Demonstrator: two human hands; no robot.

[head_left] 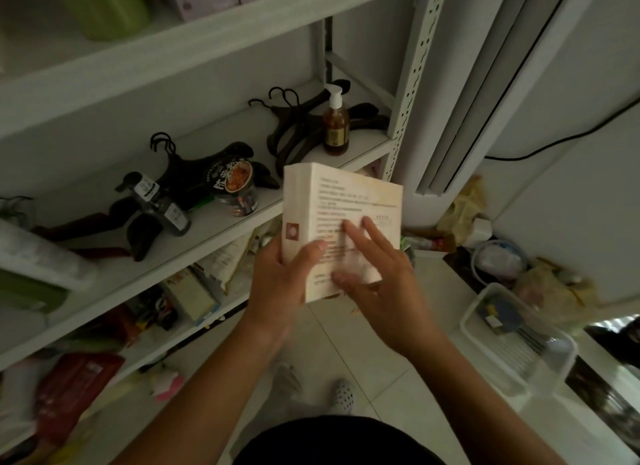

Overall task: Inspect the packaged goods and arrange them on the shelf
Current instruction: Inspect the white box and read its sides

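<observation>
While the box [356, 194] is held up with its printed face turned to me, I judge the inspecting step is in hand and the placing not yet begun. Far left on the middle shelf [221, 234] lie dark labelled bottles [156, 201], then black hangers [197, 170] with a lidded jar [239, 190] just in front of them. A bare strip of board follows, then brown hangers [294, 125] and a pump bottle [335, 128] standing upright near the perforated post [412, 83].

My left hand [280, 277] grips the box by its lower left edge, thumb curled onto the print, the rest of the hand hidden behind. The box is in the air, upright, near the shelf's front edge and touching nothing but hands. My right hand [384, 288] lies on the printed face with its fingers [377, 232] spread and straight, pressing rather than pinching; it is somewhat blurred. Right of that, a clear tub [519, 346] sits low at the near right.

Next, I think, the box wants turning to check its other faces, then carrying left and far into the bare strip between jar and brown hangers. The upper board [173, 59] overhangs, so the box must go in low, clear of the hanger hooks and the post.
</observation>
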